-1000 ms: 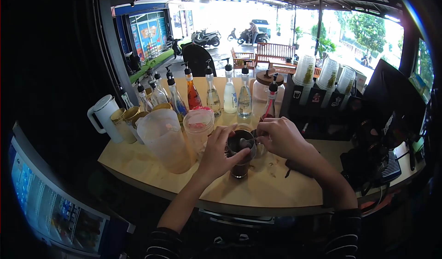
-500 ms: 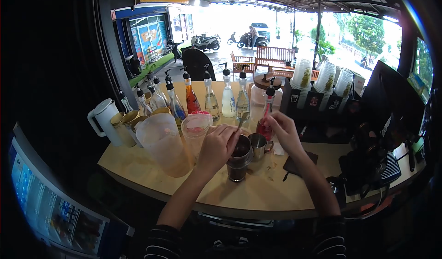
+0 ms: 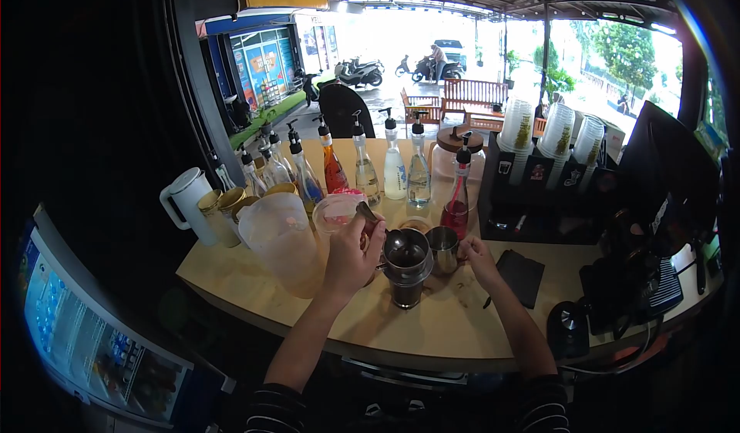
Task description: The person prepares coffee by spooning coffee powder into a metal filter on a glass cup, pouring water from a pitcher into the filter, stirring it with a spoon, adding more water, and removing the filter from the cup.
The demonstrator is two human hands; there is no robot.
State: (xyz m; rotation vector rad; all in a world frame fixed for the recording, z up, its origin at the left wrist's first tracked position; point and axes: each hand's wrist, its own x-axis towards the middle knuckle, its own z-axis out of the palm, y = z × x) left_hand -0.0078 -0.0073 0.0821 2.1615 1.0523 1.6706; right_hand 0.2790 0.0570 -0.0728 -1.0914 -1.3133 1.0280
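My left hand (image 3: 354, 257) is closed around the handle of a spoon (image 3: 396, 240), its bowl over the mouth of a dark-filled metal shaker cup (image 3: 407, 283). Just right of that cup is a small metal pitcher (image 3: 443, 250). My right hand (image 3: 479, 262) pinches the pitcher's handle, and the pitcher stands upright near the counter's middle. Behind the pitcher rises a bottle of red syrup (image 3: 455, 208) with a black pump. Left of my left hand are a large frosted plastic jug (image 3: 280, 240) and a clear tub (image 3: 337, 211) with pink contents.
Several pump bottles (image 3: 366, 172) line the counter's (image 3: 354, 333) back, beside a wooden-lidded jar (image 3: 460, 159). A white pitcher (image 3: 189, 202) stands left. Stacked plastic cups (image 3: 556, 131) sit in a black holder at right, near a black cloth (image 3: 519, 277). A person (image 3: 438, 59) is outside by motorcycles.
The spoon has passed from my right hand to my left hand. My right hand has moved down and right to the small pitcher's handle. The view has shifted slightly.
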